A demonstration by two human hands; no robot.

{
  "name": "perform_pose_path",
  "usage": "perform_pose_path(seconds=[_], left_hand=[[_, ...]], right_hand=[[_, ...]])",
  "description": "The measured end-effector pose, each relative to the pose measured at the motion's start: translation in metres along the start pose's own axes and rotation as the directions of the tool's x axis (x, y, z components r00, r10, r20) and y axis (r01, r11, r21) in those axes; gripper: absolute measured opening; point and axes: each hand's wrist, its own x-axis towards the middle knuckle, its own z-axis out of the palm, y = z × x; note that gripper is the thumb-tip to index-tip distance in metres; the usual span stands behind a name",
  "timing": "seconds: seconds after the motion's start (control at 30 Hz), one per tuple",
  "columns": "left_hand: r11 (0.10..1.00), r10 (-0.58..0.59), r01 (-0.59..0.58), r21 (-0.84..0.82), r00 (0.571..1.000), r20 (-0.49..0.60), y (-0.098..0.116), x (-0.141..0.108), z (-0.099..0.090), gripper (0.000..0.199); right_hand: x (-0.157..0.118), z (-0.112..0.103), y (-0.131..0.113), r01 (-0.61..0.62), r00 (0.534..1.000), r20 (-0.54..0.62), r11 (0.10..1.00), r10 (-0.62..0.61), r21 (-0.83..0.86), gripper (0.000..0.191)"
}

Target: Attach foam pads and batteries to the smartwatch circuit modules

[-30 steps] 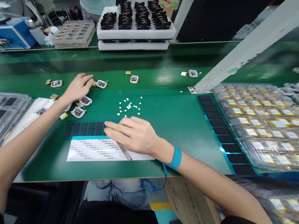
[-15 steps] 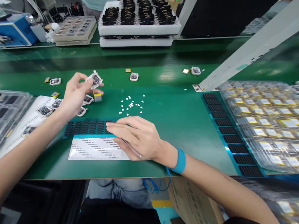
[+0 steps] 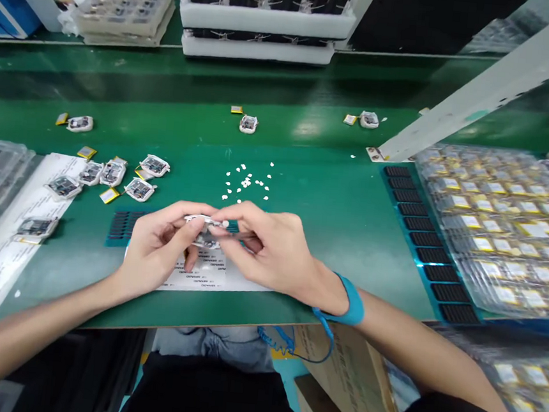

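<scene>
My left hand (image 3: pixel 161 238) pinches a small white housing with a circuit board (image 3: pixel 207 237) inside, above the printed white sheet (image 3: pixel 208 276). My right hand (image 3: pixel 273 244) meets it from the right, fingers pinched round a slim metal tool that looks like tweezers (image 3: pixel 245 236). Its tip is hidden at the housing, so I cannot tell what it touches. A blue strap (image 3: pixel 350 302) circles the right wrist. Partly covered by my left hand lies a sheet of black strips (image 3: pixel 123 226). Small white pieces (image 3: pixel 246 182) are scattered beyond my hands.
Several similar housings (image 3: pixel 114 171) with yellow-edged batteries lie at left. Clear trays of batteries (image 3: pixel 503 226) stand at right beside a column of black pads (image 3: pixel 420 238). A slanted white post (image 3: pixel 458 87) rises from the bench. White foam trays (image 3: pixel 262 22) stand at the back.
My left hand has brought the housing down and right to the front middle. My right hand has lifted off the black strips to meet it. The view has shifted downward.
</scene>
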Motion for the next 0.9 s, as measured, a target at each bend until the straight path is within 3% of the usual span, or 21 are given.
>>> perform_pose_path(seconds=[0.13,0.27,0.63,0.73,0.9], left_hand=[[1.000,-0.002,0.003,0.018,0.997,-0.074,0.004,-0.009,0.004,0.018],[0.999,0.028,-0.024,0.036,0.994,-0.109,0.005,-0.015,0.007,0.016],[0.970,0.115,-0.078,0.229,0.982,-0.152,-0.001,-0.019,0.008,0.019],[0.976,0.110,-0.075,0.203,0.980,-0.166,-0.001,-0.016,0.007,0.016],[0.995,0.053,-0.032,0.095,0.973,-0.225,0.001,-0.012,0.004,0.009]], right_hand=[[-0.007,0.002,-0.003,0.210,0.973,-0.026,0.921,-0.231,-0.327,0.006],[-0.009,0.001,-0.004,0.275,0.948,-0.025,0.856,-0.317,-0.438,0.011],[-0.016,0.009,-0.001,0.159,0.986,-0.013,0.960,-0.167,-0.232,0.006],[-0.016,0.010,0.002,0.131,0.991,0.042,0.962,-0.125,-0.241,0.008],[-0.012,0.007,0.003,0.140,0.988,0.085,0.971,-0.126,-0.191,0.028]])
